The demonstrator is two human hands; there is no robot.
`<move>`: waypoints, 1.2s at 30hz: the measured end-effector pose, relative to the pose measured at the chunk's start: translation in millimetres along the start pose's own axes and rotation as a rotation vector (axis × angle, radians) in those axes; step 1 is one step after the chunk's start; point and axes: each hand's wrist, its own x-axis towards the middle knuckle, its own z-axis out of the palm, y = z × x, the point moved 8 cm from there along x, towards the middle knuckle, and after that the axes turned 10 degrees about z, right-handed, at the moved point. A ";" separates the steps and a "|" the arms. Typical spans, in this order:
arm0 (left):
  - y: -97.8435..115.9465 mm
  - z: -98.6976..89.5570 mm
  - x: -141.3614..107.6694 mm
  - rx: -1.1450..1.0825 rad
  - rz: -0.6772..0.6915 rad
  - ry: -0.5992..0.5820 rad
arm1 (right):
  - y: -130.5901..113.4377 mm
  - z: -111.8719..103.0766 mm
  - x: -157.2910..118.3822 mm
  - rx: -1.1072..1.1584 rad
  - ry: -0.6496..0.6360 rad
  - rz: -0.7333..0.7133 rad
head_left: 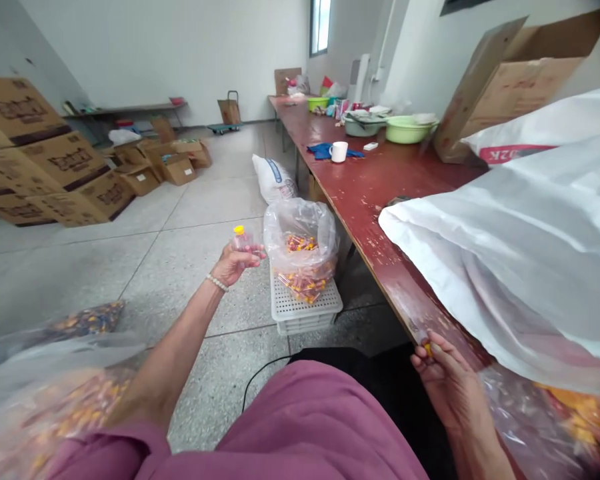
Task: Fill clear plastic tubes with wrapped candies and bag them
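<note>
Left of the red table point(370, 177), stacked cartons point(67, 160) were printed with dark lettering (illegible), and one yellow-capped bottle point(241, 241) was grasped by the left hand point(234, 263). At its edge, one yellow-ended piece point(427, 348) was pinched by the right hand point(447, 377); "02K" seemed printed on the white sack point(510, 247) upon it.

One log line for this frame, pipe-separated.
left hand: holds clear bottle, yellow cap | right hand: pinches small yellow-ended item | open bag: on crate

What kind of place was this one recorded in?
Probably a small packing workshop or storeroom: printed cartons stacked on the floor, a clear bag of small yellow-capped items on an upturned-looking crate, and a long, worn red worktable.
</note>
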 end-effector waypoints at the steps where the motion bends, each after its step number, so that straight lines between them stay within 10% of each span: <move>1: -9.5 11.2 15.6 -0.001 -0.027 -0.036 | 0.0 -1.6 -1.0 0.005 0.012 -0.005; 8: -76.4 72.7 114.9 0.007 -0.174 -0.169 | 7.9 2.5 -3.4 0.033 0.061 0.020; 14: -63.4 59.1 112.1 -0.079 -0.111 -0.129 | 15.0 37.1 10.7 0.005 -0.004 0.141; 20: 19.5 -22.6 27.7 -0.043 0.072 0.122 | 47.8 175.2 43.4 -0.039 -0.341 0.425; 26: 84.7 -110.0 -117.2 -0.011 0.171 0.476 | 106.8 320.1 -20.2 -0.113 -0.730 0.765; 31: 109.7 -149.7 -213.4 0.019 0.171 0.774 | 137.8 343.4 -88.7 -0.154 -0.944 0.949; 36: 129.8 -155.6 -247.6 0.079 0.176 0.863 | 146.1 327.8 -110.3 -0.174 -0.976 1.018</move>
